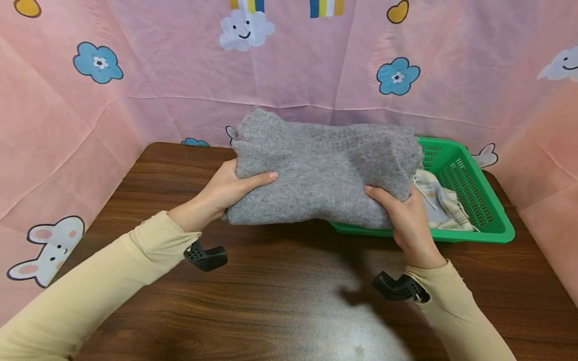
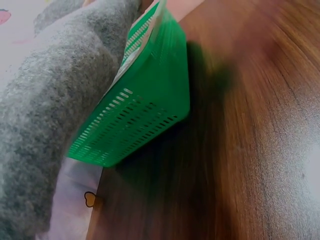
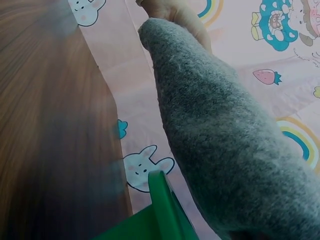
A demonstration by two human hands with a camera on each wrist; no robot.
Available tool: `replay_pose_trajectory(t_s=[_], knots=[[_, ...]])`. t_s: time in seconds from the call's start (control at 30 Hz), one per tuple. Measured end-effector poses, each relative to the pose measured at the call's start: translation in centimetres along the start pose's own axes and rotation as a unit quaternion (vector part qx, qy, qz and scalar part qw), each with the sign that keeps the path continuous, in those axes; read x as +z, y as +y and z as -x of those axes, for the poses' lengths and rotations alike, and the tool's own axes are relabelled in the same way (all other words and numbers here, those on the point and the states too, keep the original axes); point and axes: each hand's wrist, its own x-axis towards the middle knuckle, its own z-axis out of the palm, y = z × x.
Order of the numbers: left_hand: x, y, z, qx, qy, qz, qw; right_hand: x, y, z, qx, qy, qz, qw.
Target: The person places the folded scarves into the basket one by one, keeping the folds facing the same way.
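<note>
A folded grey knitted cloth is held up above the table between both hands. At its left end, my left hand grips it with the thumb lying on top and the fingers hidden beneath. My right hand grips the right end the same way, in front of the basket. In the left wrist view the grey cloth fills the left side. The right wrist view shows its soft rounded underside, with the left hand at the far end.
A green plastic basket with slotted walls stands at the table's right, partly covered by the grey cloth. Inside lies a pale checked fabric with fringes. The brown wooden table meets pink printed curtains at the back and sides.
</note>
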Motion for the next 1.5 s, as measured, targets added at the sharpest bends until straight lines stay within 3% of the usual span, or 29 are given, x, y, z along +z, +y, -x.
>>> replay_pose_trajectory(t_s=[1.0,1.23,1.5], knots=[[2.1,0.5,-1.0,0.006,-0.017,0.018,0.9997,-2.4,0.5,-0.1,-0.021,-0.004,0.001,1.0],[2.8,0.6,-1.4,0.009,-0.021,0.035,0.9991,-3.0,0.6,-0.3,-0.006,0.015,0.01,1.0],[3.4,1.0,-1.5,0.008,-0.039,0.047,0.9981,-3.6,0.5,-0.6,-0.014,0.029,-0.018,0.999]])
